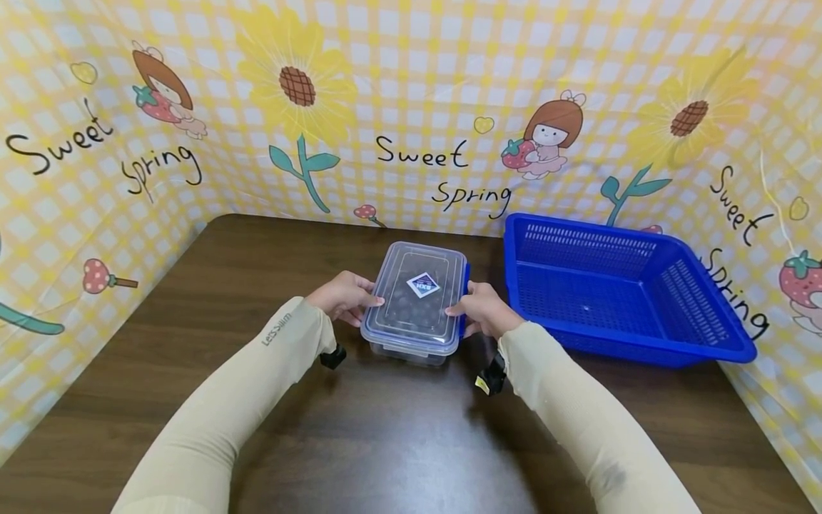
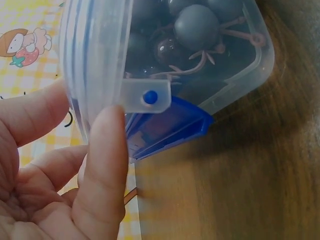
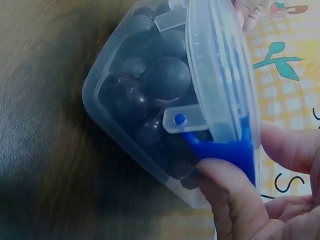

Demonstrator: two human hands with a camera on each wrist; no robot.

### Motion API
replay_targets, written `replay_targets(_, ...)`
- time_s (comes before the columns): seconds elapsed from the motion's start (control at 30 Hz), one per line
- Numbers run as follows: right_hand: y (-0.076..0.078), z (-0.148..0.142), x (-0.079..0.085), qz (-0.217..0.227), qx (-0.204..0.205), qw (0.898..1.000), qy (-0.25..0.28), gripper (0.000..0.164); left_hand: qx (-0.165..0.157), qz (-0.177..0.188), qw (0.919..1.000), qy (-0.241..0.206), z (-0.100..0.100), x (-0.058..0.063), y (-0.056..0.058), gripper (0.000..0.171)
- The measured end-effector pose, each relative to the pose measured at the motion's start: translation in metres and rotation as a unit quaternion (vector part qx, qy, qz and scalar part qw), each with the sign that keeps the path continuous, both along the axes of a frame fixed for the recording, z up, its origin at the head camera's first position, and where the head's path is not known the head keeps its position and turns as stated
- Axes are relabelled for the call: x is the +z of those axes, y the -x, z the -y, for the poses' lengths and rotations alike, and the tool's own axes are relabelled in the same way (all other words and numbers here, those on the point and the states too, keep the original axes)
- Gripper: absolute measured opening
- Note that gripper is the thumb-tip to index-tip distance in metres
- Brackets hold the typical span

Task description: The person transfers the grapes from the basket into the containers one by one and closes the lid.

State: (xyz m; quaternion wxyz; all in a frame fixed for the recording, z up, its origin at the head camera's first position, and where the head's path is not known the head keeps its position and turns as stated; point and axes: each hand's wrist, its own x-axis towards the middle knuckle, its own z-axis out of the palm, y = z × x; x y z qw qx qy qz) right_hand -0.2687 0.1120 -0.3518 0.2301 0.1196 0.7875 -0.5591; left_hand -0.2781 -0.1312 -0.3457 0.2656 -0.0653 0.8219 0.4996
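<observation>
A clear plastic food container point(image 1: 404, 354) stands on the table, with its clear lid point(image 1: 420, 250) lying on top. Dark grapes point(image 2: 196, 29) with thin stems show through its wall. At the left side, my left hand point(image 1: 347, 294) pinches the lid's edge, thumb on top and fingers below. Beside those fingers, a blue side clip point(image 2: 172, 120) slants outward from the wall. My right hand point(image 1: 486, 310) grips the opposite edge, its thumb on the lid and a fingertip at the other blue clip point(image 3: 225, 154).
A blue perforated plastic basket point(image 1: 661, 343) stands to the right of the container, close to my right hand. The dark wood table point(image 1: 385, 435) is bordered at the back and sides by a yellow checked cloth point(image 1: 411, 86). Each wrist carries a small black device.
</observation>
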Motion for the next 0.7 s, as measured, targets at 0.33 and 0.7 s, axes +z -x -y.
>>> replay_targets(0.33, 0.0008, 0.0039, 0.0048, -0.005, 0.015, 1.000, -0.019, 0.068, -0.019, 0.002, 0.9997, 0.013, 0.0009, 0.0008, 0.0021, 0.043)
replay_targets(0.7, -0.0018, -0.0037, -0.0017, 0.007, 0.019, 1.000, 0.019, 0.081, -0.020, -0.001, 0.9997, 0.015, 0.0028, -0.0040, 0.0040, 0.051)
